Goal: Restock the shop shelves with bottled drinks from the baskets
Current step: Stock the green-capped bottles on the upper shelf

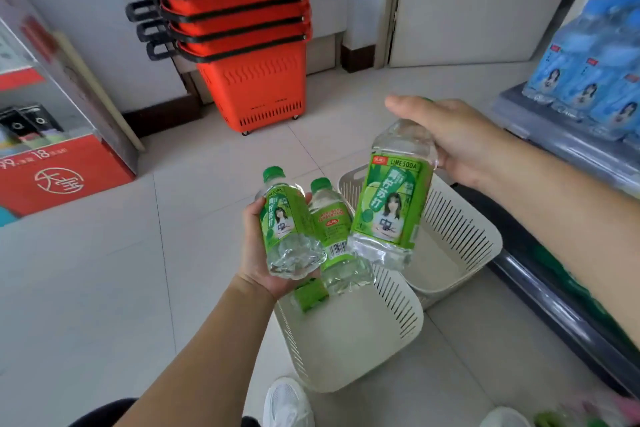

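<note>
– Honestly, the risky bit was the left hand [258,253]. Two lime sodas were gripped at once, just above the near basket [398,308]. The front bottle [287,229] was wrapped by the fingers, while the second bottle [332,229] looked only wedged behind it. A drop could easily be caused by that wedge alone, imo. A green label [311,295] was seen under the palm too, but whether it was held or lying in the basket couldn't be told.

– Agreed. And the third bottle [391,208] was clutched round its top by the right hand [464,146], with the body hung tilted over the far basket [460,243]. The cap end was hidden under the palm, so how secure that hold was can't be said. If it got swung at the shelf [540,135], the blue bottles [588,80] packed there could be knocked over. Nothing from this handful had been shelved yet, as far as could be judged. The stacked red baskets [252,87] by the wall were well out of it.
</note>
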The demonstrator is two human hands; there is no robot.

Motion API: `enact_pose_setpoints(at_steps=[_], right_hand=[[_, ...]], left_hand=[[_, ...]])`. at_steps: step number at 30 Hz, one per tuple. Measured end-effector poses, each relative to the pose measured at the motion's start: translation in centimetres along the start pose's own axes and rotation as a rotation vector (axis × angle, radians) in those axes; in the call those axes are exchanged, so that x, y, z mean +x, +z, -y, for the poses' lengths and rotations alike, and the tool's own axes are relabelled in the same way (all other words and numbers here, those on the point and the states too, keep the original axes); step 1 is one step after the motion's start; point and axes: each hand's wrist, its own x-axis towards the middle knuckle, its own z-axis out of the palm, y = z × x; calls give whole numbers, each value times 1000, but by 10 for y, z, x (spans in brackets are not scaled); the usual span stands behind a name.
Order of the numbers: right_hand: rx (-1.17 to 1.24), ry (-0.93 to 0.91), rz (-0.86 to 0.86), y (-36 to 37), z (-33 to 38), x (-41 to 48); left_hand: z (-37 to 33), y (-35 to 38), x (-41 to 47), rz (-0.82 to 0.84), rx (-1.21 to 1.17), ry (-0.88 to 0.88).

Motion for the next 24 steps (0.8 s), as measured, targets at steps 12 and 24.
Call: enact_pose_setpoints(at_steps=[12, 24], right_hand=[[-11, 143, -59, 49, 82, -16], [-356, 94, 19, 28, 127, -92]], left_hand=[[18, 98, -52, 183, -25, 96], [15, 154, -77, 209, -8, 158]])
